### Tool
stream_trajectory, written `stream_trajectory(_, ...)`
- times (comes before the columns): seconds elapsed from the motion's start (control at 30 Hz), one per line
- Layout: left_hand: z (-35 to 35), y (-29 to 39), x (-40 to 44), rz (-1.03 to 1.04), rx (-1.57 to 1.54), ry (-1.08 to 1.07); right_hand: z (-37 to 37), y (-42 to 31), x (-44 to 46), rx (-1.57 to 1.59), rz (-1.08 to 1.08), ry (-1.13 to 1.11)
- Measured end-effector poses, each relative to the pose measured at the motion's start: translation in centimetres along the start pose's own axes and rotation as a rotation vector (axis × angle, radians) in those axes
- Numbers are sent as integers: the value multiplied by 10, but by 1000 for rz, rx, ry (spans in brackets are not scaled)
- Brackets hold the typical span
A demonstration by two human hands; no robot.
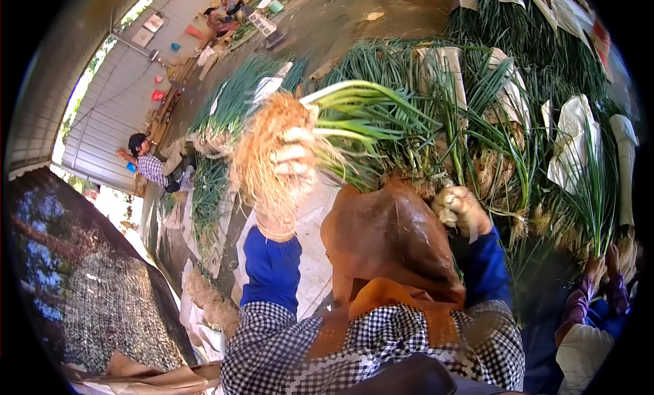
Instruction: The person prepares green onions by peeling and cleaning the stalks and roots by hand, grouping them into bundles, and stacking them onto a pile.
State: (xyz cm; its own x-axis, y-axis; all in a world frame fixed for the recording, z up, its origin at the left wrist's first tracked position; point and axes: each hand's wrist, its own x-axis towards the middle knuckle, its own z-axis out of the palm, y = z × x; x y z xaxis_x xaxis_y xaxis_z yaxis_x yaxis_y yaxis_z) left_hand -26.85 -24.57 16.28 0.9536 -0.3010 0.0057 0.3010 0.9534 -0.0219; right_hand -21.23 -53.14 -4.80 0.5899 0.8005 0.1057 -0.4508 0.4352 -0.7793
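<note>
My left hand is raised, its fingers wrapped round a bunch of green onions. Shaggy tan roots hang over and around the hand, and the white stems and green leaves point right. My right hand is closed beside the brown apron, low by the root ends of the onion pile. Whether its fingers hold anything is too small to make out. Both forearms are in blue sleeves.
White sacks lie among the onions at the right. A co-worker's hands hold onions at the lower right. Another person sits at the left, and more people are far back. Dark netting hangs lower left.
</note>
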Motion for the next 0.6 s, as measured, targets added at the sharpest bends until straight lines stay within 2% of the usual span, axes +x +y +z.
stream_trajectory(0.07,11,8,1,20,-5,-25,-50,27,-17,-1202,164,316)
stream_trajectory(0.13,25,11,6,49,55,-43,-43,24,-18,-1876,292,412)
stream_trajectory(0.17,31,15,11,53,121,-85,-24,13,3,-1534,31,375)
stream_trajectory(0.2,39,11,13,53,120,-89,-10,21,33,-1467,-308,425)
stream_trajectory(0.23,49,2,15,57,139,-63,35,-6,63,-1397,-524,320)
stream_trajectory(0.27,59,-7,18,59,165,-44,61,-13,99,-1356,-645,230)
stream_trajectory(0.3,64,-12,21,38,176,-61,89,-24,127,-1645,-649,231)
stream_trajectory(0.33,70,-18,24,-22,183,-89,101,-26,157,-1693,-870,225)
stream_trajectory(0.37,77,-24,25,-23,236,-93,109,-27,188,-1721,-959,250)
stream_trajectory(0.4,85,-28,23,-19,285,-96,95,-12,226,-1824,-943,256)
stream_trajectory(0.43,96,-30,21,-27,271,-125,67,13,248,-1865,-714,154)
stream_trajectory(0.47,107,-31,23,-40,257,-157,-1,64,251,-2310,-453,-102)
stream_trajectory(0.53,133,-25,20,-11,269,-262,-86,104,184,-2182,62,-183)
stream_trajectory(0.57,138,-17,18,95,376,-330,-128,123,150,-2113,306,-189)
stream_trajectory(0.6,140,-10,18,207,473,-393,-123,104,152,-2138,303,-191)
